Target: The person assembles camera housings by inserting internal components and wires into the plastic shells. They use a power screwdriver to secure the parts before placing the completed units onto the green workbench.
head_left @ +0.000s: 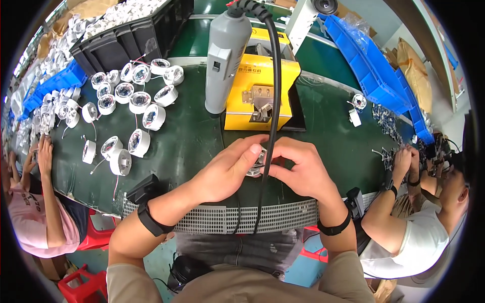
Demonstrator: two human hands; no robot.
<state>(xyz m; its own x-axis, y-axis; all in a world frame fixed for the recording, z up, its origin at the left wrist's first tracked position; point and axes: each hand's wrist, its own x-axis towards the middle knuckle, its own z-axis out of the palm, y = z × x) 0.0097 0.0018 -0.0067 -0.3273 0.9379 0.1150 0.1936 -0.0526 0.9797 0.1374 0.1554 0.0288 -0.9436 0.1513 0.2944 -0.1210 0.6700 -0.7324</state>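
Behind black cable (273, 101), both hands (230, 169) (303, 169) pinch small lamp part (256, 164).

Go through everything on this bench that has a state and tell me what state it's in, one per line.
Left hand: closed on the small metal part.
Right hand: pinching the same part.
Grey hanging tool: upright, unheld, cable drooping past the hands.
Yellow machine: front slot open, untouched.
White round housings: loose on the mat, wires attached.
Blue bins: lined up along the belt.
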